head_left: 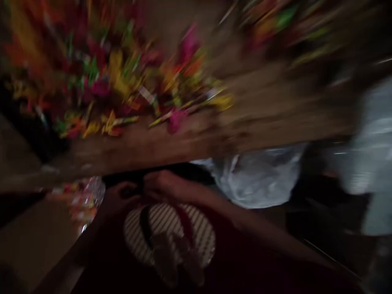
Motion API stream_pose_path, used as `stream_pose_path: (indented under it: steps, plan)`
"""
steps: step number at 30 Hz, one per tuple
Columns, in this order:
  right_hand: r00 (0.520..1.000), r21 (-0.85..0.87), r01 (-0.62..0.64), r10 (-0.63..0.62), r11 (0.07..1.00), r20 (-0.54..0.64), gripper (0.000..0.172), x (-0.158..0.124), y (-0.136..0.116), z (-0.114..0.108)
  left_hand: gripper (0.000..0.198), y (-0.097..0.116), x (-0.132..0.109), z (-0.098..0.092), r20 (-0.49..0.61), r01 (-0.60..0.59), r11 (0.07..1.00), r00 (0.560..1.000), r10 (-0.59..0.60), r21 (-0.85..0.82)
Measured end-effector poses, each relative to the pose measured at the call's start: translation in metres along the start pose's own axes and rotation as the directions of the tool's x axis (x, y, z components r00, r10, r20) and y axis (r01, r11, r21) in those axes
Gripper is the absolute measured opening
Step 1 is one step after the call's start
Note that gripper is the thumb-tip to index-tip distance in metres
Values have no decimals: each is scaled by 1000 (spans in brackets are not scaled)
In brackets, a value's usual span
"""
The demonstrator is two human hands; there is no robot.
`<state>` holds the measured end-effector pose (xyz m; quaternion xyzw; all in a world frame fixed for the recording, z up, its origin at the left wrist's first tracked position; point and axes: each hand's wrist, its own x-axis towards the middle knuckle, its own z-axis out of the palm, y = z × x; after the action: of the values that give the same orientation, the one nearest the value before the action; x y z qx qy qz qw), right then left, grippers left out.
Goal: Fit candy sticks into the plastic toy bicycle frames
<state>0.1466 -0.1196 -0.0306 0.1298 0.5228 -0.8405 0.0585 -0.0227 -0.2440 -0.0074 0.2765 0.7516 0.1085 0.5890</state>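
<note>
The picture is dark and smeared by motion. My left hand (122,195) is low under the front edge of the wooden table (190,149), its fingers curled inward. Close beside it is my right hand (162,182), also closed, with the forearm reaching in from the lower right. Whatever the fingers hold, if anything, is lost in shadow. Just below both hands, against dark red cloth, shows a round pale piece with diagonal stripes (167,220) and two dark bands. Many small bright pieces in yellow, orange, pink and green (122,77) are heaped on the tabletop above.
Left of my hands is a clear bag of colourful small pieces (87,200). A whitish plastic bag (260,179) hangs below the table edge on the right, with more pale plastic (376,139) at the far right. Another blurred colourful pile (278,24) lies farther back.
</note>
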Motion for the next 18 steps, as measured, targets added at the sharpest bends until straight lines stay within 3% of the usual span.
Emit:
stream_pose_path:
  steps: [2,8,12,18]
  plan:
    - [1000,-187,23,-20,982,13,19,8,12,-7,37,-21,-12,-2,16,95,990,995,-94,-109]
    - [963,-152,-167,128,974,-237,11,0,13,7,44,-30,-15,6,-27,61,969,997,-70,-239]
    - [950,-154,-167,117,974,-289,9,-4,16,14,47,-34,-18,13,-60,-13,973,998,-1,-231]
    - [950,-90,-160,128,983,-285,8,-13,20,20,36,-30,-25,17,-134,-117,988,986,102,-102]
